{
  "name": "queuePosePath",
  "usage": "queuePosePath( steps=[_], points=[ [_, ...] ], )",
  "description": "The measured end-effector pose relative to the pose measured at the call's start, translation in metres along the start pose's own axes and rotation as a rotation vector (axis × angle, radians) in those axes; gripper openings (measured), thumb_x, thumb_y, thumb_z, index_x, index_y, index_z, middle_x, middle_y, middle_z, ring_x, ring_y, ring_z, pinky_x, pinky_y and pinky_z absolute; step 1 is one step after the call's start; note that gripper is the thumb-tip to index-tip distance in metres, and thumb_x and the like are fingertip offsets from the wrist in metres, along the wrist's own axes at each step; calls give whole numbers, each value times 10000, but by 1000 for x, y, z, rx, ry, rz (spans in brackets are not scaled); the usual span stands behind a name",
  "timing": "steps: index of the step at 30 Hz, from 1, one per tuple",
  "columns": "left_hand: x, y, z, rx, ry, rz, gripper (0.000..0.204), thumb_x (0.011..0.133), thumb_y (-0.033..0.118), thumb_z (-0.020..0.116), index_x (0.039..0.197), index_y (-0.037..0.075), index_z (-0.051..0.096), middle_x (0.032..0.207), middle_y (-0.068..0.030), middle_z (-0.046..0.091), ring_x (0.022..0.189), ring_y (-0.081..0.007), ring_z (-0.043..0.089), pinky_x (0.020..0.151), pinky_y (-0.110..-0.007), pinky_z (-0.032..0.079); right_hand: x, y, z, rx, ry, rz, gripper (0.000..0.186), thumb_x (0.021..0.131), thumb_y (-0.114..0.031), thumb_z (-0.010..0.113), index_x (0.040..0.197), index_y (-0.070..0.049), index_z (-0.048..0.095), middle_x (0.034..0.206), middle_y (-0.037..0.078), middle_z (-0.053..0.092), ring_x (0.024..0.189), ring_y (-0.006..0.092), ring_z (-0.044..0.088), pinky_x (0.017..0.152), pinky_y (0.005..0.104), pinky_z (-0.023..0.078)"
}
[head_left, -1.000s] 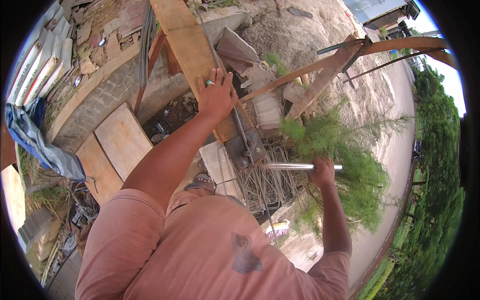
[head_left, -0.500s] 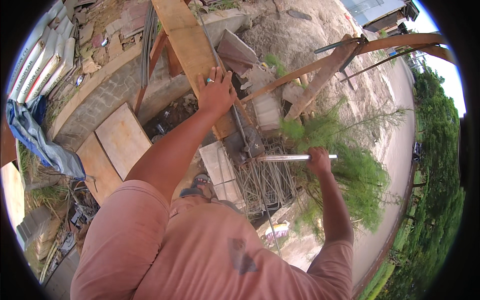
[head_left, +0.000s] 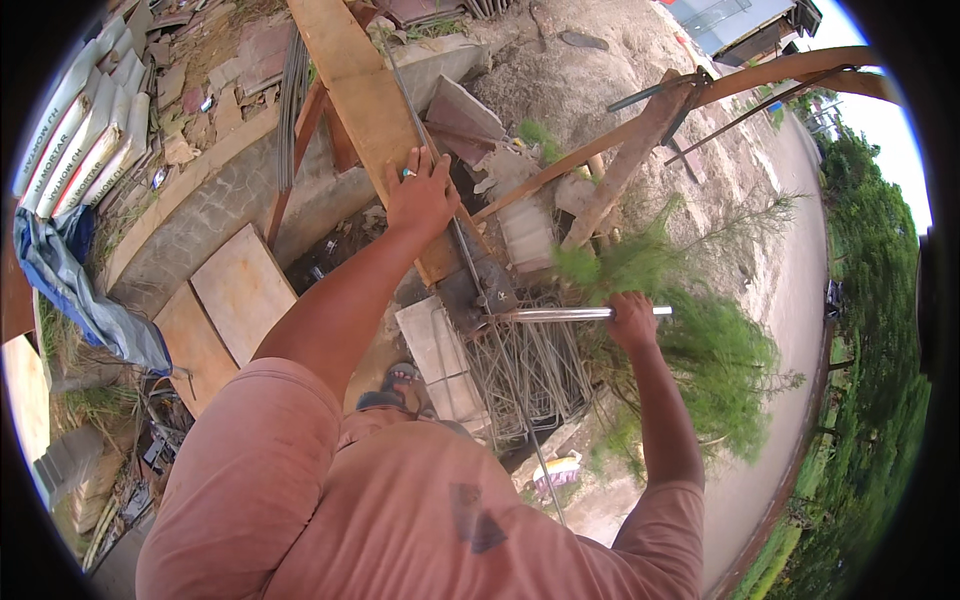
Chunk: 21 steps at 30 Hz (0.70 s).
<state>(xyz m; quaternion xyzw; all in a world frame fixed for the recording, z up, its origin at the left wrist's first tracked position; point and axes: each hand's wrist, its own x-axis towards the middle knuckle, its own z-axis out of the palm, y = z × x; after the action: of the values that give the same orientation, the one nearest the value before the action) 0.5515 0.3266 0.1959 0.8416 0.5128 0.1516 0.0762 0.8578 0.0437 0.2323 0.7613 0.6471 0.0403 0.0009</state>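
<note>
Your right hand [head_left: 632,322] grips the pipe [head_left: 560,314], running left toward the rod [head_left: 468,256] beneath your left hand [head_left: 421,203], fingers parted.

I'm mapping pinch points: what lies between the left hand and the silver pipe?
In the head view, the plank's lower end, part of the rod and the dark plate lie between the left hand and the pipe.

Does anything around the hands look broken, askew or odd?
Yes: broken slabs lie tilted with ragged edges just beyond the left hand. Bent metal bars sit crisscrossed in a messy heap near the metal tube gripped by the right hand. Nothing looks spilled nearby.
</note>
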Motion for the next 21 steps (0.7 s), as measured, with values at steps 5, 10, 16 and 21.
queuePosePath(
  steps=[5, 10, 16, 21],
  points=[
    [1, -4, -2, 32, -24, -15, 536, 930, 345, 452, 1430, 158, 397, 1517, -134, 322, 1435, -248, 227, 1145, -569, 123, 6, -1, -8, -19, -11, -39, 133, 676, -113, 663, 801, -147, 632, 775, 74, 591, 857, 287, 578, 757, 419, 416],
    [1, 5, -12, 29, -79, -12, 554, 931, 354, 467, 1444, 167, 373, 1524, -136, 310, 1437, -248, 223, 1145, -561, 119, 8, 5, 0, -24, -103, 22, 217, 657, -143, 682, 867, -179, 642, 814, 37, 601, 906, 254, 574, 791, 401, 403],
    [0, -1, -8, -18, -44, 3, 561, 928, 351, 472, 1443, 155, 369, 1515, -147, 320, 1436, -262, 224, 1141, -572, 110, 3, -2, 2, -11, -102, 40, 244, 655, -147, 691, 890, -185, 641, 841, 31, 613, 917, 258, 577, 796, 417, 408],
    [1, -7, -5, 22, -20, 18, 560, 923, 356, 464, 1434, 141, 381, 1514, -152, 319, 1429, -269, 238, 1138, -583, 113, 1, -11, -5, -6, -25, 39, 145, 676, -134, 676, 801, -126, 602, 795, 82, 599, 898, 293, 575, 783, 435, 419]
  ],
)
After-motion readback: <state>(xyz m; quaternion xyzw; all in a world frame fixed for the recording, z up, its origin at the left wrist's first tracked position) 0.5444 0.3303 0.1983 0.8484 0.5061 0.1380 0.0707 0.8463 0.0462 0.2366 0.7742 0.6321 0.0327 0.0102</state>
